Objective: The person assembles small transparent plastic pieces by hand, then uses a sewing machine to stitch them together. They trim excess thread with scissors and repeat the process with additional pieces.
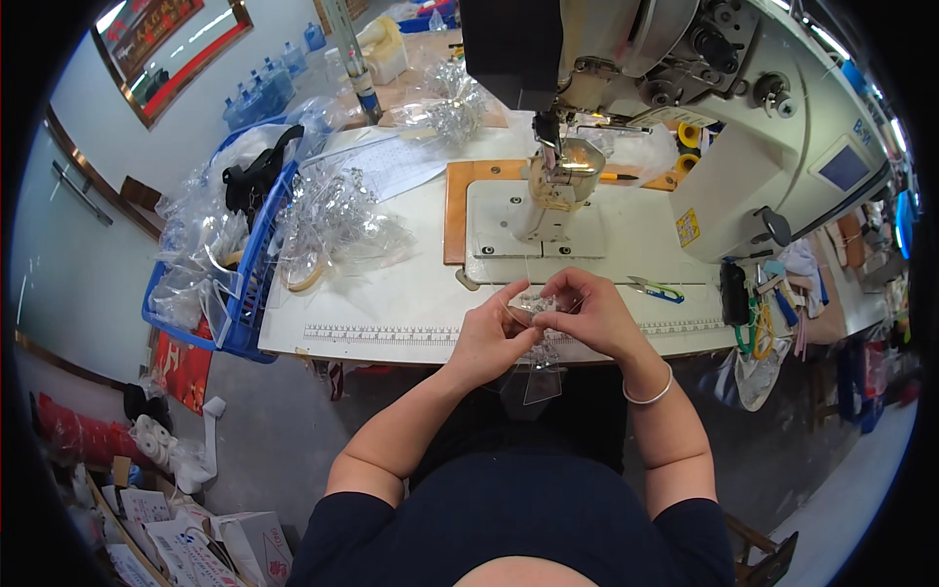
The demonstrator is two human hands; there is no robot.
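Note:
My left hand point(489, 338) and my right hand point(593, 313) are close together over the front edge of the white table. Between their fingertips they pinch a crumpled clear plastic piece point(533, 304). Its lower end, a transparent flap point(543, 384), hangs below the hands past the table edge. Just beyond my fingers stands the post point(541, 210) of a sewing machine point(773, 127), with its needle area above. Thread snips point(657, 290) with a green and blue handle lie to the right of my right hand.
A heap of clear plastic pieces point(337, 220) lies left on the table beside a full blue basket point(256, 230). A printed ruler strip point(391, 335) runs along the front edge. Scissors point(758, 328) and other tools hang at the right edge. Cartons point(254, 548) stand lower left.

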